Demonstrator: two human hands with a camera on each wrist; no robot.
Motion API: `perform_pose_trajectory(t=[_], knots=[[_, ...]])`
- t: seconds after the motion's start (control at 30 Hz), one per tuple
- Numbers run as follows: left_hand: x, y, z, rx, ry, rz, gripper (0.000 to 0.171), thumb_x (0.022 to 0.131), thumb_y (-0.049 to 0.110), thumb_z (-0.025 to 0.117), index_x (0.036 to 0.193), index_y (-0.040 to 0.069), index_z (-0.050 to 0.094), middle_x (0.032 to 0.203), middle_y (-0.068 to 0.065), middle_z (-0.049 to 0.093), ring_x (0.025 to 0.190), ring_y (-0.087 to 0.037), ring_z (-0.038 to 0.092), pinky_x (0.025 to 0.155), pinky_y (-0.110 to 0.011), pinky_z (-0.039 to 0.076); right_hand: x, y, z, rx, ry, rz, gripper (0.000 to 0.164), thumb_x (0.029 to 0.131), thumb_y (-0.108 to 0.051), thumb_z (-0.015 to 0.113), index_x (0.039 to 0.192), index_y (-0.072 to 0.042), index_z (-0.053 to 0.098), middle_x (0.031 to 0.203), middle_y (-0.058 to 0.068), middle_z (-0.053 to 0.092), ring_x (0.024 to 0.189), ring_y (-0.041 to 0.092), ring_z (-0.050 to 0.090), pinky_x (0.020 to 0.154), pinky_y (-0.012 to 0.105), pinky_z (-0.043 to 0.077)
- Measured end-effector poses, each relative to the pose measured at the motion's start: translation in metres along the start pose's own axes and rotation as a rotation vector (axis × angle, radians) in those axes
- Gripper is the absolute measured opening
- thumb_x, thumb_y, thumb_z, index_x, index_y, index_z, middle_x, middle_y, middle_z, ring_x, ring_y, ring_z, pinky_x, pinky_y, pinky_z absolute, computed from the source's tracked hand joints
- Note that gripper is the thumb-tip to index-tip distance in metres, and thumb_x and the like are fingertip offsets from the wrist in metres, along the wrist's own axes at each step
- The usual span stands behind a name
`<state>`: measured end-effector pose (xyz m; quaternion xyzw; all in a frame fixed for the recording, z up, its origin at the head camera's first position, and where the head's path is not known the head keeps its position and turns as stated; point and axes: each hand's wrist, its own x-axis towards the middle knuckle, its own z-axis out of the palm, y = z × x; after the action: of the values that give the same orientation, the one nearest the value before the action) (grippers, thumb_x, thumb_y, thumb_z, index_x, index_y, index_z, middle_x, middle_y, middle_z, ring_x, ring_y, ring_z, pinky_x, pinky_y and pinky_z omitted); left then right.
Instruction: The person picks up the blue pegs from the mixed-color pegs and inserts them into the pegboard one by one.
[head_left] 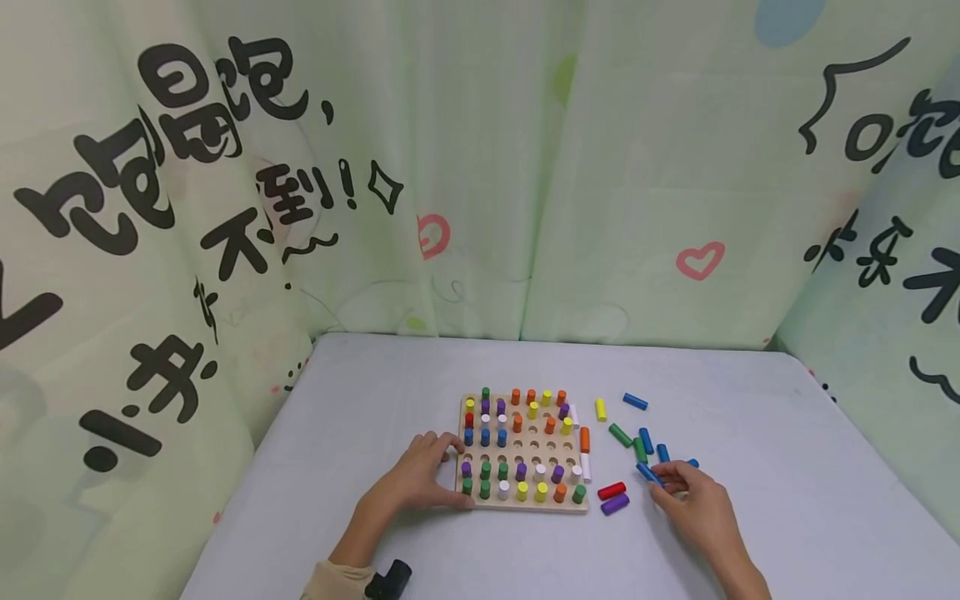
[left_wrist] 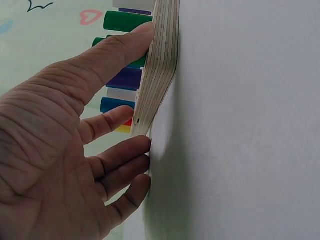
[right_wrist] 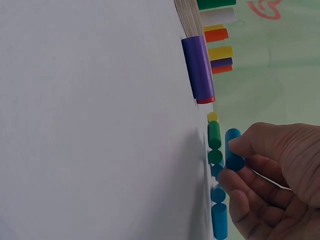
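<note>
- The left hand (head_left: 422,475) lies at the left side of the pegboard (head_left: 525,506), thumb on its near corner, forefinger at its left edge; thumb and fingers are spread apart.
- The right hand (head_left: 693,500) pinches a blue peg (head_left: 648,473) between thumb and fingers, right of the board and apart from it.
- Between that hand and the board, a red peg (head_left: 612,491) and a purple peg (head_left: 616,505) lie side by side on the table (head_left: 360,400).
- An orange peg (head_left: 585,439) and a white peg (head_left: 585,467) line the board's right edge.
- Beyond the held peg lie two green pegs (head_left: 620,435), a yellow peg (head_left: 601,409) and more blue pegs (head_left: 635,402); one of the blue ones is partly hidden behind the right hand.
- Coloured pegs stand upright in the board (bare holes show mostly toward the middle and right), and those in the two nearest rows rise between the near edge and those holes.
- A beige sleeve (head_left: 339,581) and a black device (head_left: 390,579) sit at the left wrist.
- White tabletop stretches in front of the board's near edge and on both sides.
- The table's far edge meets a printed curtain (head_left: 615,167), which also hangs along both sides.
</note>
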<state>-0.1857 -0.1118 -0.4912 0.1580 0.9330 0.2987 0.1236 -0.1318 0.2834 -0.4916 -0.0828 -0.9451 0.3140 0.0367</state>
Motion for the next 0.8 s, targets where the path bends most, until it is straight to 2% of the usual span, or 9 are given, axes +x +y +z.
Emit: perform_pose_trajectory(t=[0.8], knots=[[0.001,-0.002,0.000,0.005,0.002,0.019,0.070,0.070,0.049,0.092,0.123,0.022,0.056,0.108,-0.002,0.054,0.106,-0.022,0.048,0.087,-0.044,0.050,0.000,-0.032,0.012,0.055,-0.022,-0.064,0.028,0.089,-0.011,0.078,0.113,0.000,0.070,0.099,0.007,0.072,0.089,0.021,0.065,0.070,0.024,0.050]])
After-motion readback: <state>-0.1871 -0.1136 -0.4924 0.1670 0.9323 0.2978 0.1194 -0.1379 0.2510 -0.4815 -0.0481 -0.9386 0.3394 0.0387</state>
